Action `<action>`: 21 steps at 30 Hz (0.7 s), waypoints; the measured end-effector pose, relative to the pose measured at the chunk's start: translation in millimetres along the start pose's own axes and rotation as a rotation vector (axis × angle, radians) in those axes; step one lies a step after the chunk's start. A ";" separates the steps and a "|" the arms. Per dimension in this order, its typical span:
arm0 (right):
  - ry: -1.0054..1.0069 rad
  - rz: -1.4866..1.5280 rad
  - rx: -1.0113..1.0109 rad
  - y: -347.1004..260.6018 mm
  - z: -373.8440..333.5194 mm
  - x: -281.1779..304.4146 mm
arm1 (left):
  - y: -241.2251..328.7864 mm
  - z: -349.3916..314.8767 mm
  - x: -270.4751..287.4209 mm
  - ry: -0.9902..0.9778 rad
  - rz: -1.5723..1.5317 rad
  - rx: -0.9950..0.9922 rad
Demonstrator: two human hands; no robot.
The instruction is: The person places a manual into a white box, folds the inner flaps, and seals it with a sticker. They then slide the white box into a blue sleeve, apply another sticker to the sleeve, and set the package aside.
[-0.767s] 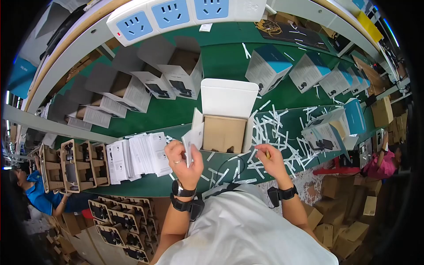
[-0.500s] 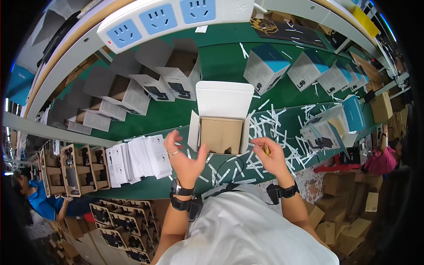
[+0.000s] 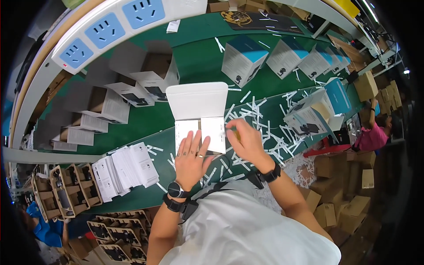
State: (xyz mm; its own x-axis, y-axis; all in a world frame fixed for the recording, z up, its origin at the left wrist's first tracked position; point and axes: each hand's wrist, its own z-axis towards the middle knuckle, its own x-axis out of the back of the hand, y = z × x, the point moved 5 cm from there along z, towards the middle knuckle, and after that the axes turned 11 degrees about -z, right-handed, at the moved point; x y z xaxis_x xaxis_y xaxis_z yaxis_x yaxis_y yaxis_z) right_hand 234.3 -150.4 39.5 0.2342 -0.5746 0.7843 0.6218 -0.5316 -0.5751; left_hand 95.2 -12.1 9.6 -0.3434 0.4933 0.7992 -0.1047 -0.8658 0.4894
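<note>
White box (image 3: 198,106) directly under left hand (image 3: 192,154), which lies flat, fingers spread, on its flaps (image 3: 213,131). Right hand (image 3: 245,140) half-curled just beside, grip unclear; even pressure should keep flaps square.

Worktop (image 3: 196,59): green surface, with a seam running lengthwise. Centre, near edge: one white carton (image 3: 196,100), lid raised. Far left: a row of open-topped printed boxes (image 3: 161,81), flaps up. Far right: a row of white-and-blue boxes (image 3: 244,62), standing closed. Nearer on the right: an opened box (image 3: 304,118) with a blue flap. Left, near edge: an overlapping stack of white printed sheets (image 3: 126,170), beside brown moulded trays (image 3: 73,190). White paper strips (image 3: 268,138) lie scattered (densest right of the carton). Far edge: a dark mat (image 3: 282,25) bearing a gold design.
</note>
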 end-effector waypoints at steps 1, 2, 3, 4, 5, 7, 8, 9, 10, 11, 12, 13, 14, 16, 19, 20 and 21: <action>0.114 -0.062 0.041 7.9 5.4 -2.4 | 0.6 1.4 -1.8 0.030 0.021 0.002; 0.117 -0.068 0.034 13.9 8.8 -5.2 | 0.8 2.5 -2.3 0.027 0.014 -0.004; 0.148 -0.118 0.049 17.5 10.6 -5.7 | 1.4 3.0 -1.7 0.025 0.010 -0.005; 0.175 -0.164 0.069 17.2 11.3 -4.8 | 1.9 2.7 -1.1 0.026 0.009 -0.002; 0.167 -0.164 0.055 18.4 10.8 -4.5 | 2.4 2.7 -1.1 0.024 0.005 -0.003; 0.159 -0.168 0.041 18.0 11.0 -4.4 | 3.6 2.8 -1.0 0.030 0.024 -0.005; 0.150 -0.169 0.030 17.6 11.3 -5.1 | 3.6 3.0 -1.8 0.029 0.021 -0.004; 0.149 -0.170 0.028 16.1 11.5 -6.3 | 3.3 3.2 -2.3 0.034 0.002 -0.004; 0.128 -0.148 0.001 14.7 11.8 -9.4 | 3.1 2.9 -2.0 0.040 -0.015 -0.004; 0.106 -0.125 -0.025 13.2 12.0 -12.4 | 3.6 2.5 -1.8 0.038 -0.016 -0.003; 0.104 -0.124 -0.025 10.2 11.4 -13.8 | 5.0 2.2 -1.8 0.032 -0.018 0.000; 0.096 -0.050 -0.030 5.3 13.3 -16.1 | 4.7 2.3 -1.4 0.028 -0.014 0.006; 0.087 0.025 -0.034 -1.0 15.8 -18.7 | 3.8 2.8 -2.1 0.032 -0.007 0.013; 0.130 0.103 0.054 -26.7 20.7 -22.2 | 1.8 4.0 -9.6 0.008 0.010 0.034; 0.111 -0.050 0.149 -59.9 43.3 -51.0 | 3.1 -0.8 -12.3 0.089 0.026 0.012; 0.069 -0.169 0.167 -66.5 50.9 -61.4 | 3.0 -1.6 -11.1 0.102 0.044 -0.010; 0.074 -0.191 0.236 -68.5 55.1 -73.5 | 0.7 -2.1 -9.4 0.108 -0.002 -0.016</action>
State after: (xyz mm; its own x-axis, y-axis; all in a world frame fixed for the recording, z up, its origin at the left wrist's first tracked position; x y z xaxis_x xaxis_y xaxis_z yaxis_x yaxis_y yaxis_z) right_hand 215.7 -37.5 34.0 0.0467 -0.5269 0.8486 0.8076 -0.4801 -0.3425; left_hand 96.4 -17.6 1.7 -0.4414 0.4837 0.7558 -0.1202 -0.8666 0.4844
